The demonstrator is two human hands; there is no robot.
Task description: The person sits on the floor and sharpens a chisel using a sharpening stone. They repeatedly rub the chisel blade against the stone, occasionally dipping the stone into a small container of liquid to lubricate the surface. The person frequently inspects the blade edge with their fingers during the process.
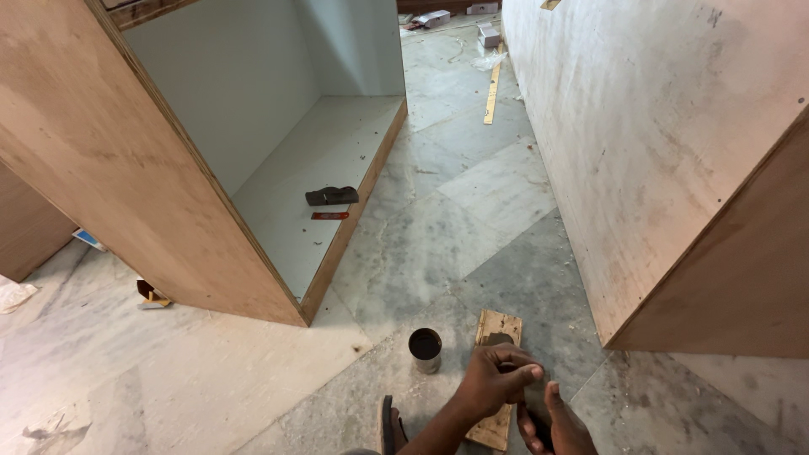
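Note:
My left hand reaches in from the bottom edge, its fingers curled shut over the near part of a small plywood offcut lying on the marble floor. My right hand is just beside it, thumb raised and fingers cupped around a small dark object that both hands seem to touch; what it is I cannot tell. A small open tin with dark liquid inside stands upright on the floor just left of the offcut, a hand's width from my left hand.
A plywood cabinet with a white interior lies open at left, holding a dark hand tool and a small red item. Another plywood cabinet side stands at right. A sandal and a wood strip lie on the floor.

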